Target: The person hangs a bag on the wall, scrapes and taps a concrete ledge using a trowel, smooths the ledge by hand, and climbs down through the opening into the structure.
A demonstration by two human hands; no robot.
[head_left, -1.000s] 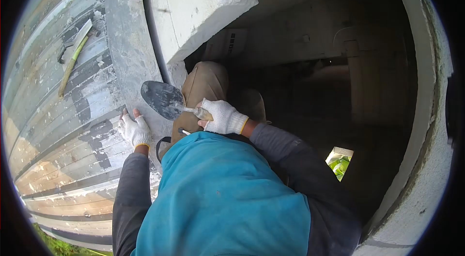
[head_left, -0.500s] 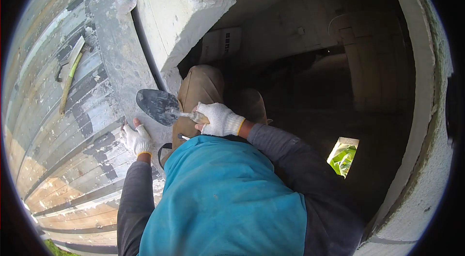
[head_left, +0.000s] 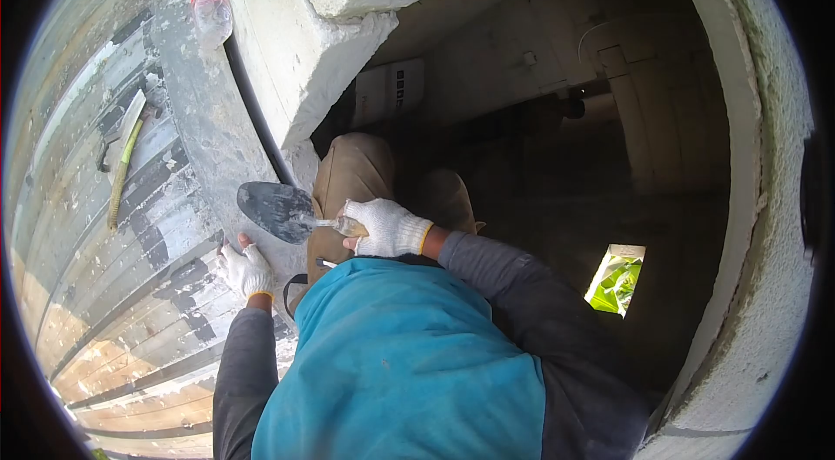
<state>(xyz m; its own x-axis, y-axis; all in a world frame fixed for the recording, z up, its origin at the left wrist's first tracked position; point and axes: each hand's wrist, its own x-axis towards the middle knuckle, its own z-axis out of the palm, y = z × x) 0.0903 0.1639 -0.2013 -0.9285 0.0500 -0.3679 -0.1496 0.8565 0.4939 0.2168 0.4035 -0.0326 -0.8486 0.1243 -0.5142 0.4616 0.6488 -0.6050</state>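
Observation:
My right hand (head_left: 389, 228), in a white knit glove with bare fingertips, is closed round the wooden handle of a trowel (head_left: 277, 211). The trowel's dark, rounded blade points left, over the grey ledge and beside my bent knee. Lower left, my left hand (head_left: 246, 269) wears a matching glove. It lies on the paint-spotted surface with the thumb and fingers apart and nothing in it.
A water bottle (head_left: 210, 8) with a red label lies on the ledge (head_left: 230, 143) beside a pale block wall (head_left: 283, 34). Left of it rests a blade tool with a green handle (head_left: 127, 160). A dark opening drops to my right, with a small bright gap (head_left: 616, 279).
The view has tilted a little, so the bottle and wall sit lower in it. My right hand still holds the trowel and my left hand stays on the surface.

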